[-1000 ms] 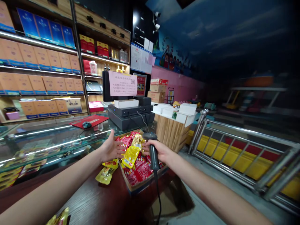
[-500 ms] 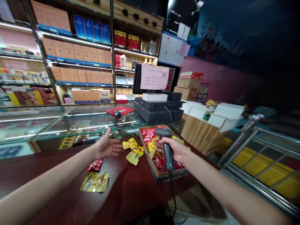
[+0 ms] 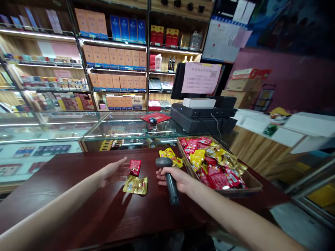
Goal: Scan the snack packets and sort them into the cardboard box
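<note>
Holding scanner [image 3: 171, 188], R grip [image 3: 180, 177]; L grip [image 3: 112, 173] nr pkts [image 3: 135, 185].

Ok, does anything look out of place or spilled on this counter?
Nothing looks plainly spilled or damaged. A red packet and a gold packet by the left hand, plus yellow packets beside the open carton, lie loose on the brown counter; mildly odd, since similar ones are heaped inside the carton.

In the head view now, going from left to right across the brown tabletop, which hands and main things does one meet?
Left hand → gold packet → right hand holding the dark scanner → open box.
</note>
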